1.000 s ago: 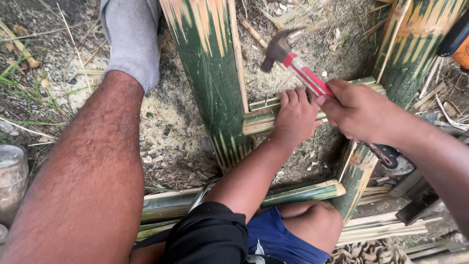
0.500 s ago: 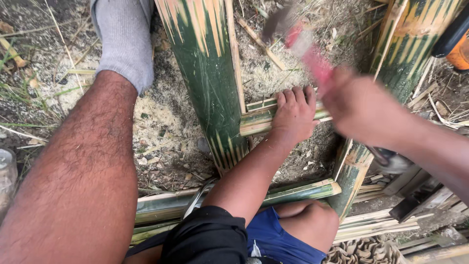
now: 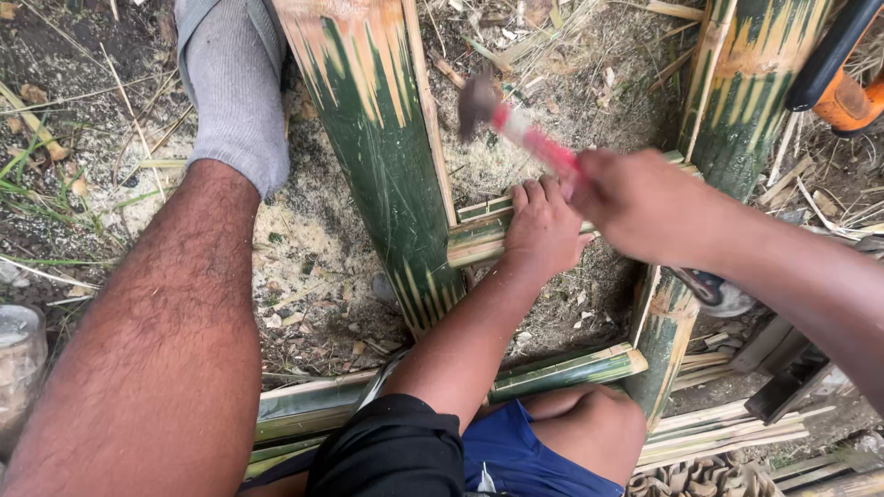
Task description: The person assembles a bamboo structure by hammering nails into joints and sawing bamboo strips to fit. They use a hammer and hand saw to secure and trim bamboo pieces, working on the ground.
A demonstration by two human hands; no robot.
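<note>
Fingers (image 3: 539, 198) of left hand (image 3: 543, 230): pressed flat on bamboo crosspiece (image 3: 483, 239), steadying it against green bamboo post (image 3: 387, 166). Right hand (image 3: 645, 207): clenched round red-handled hammer (image 3: 516, 124), blurred, raised above crosspiece. Sawdust on ground (image 3: 313, 248).

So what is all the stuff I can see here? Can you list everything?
hammer: one, red handle with grey head, raised and blurred above the crosspiece
bamboo crosspiece: one, green and pale, between the two posts
bamboo posts: two, green with yellow streaks, one centre, one right
split bamboo piece: one, green, lying near the knee
orange and black tool: one, top right corner
jar: one, greyish, left edge
sawdust: pale patch on the dirt
sock: one, grey, on the foot, top left
shorts: black and blue, bottom
left hand: pressing on the crosspiece
right hand: gripping the hammer
</note>
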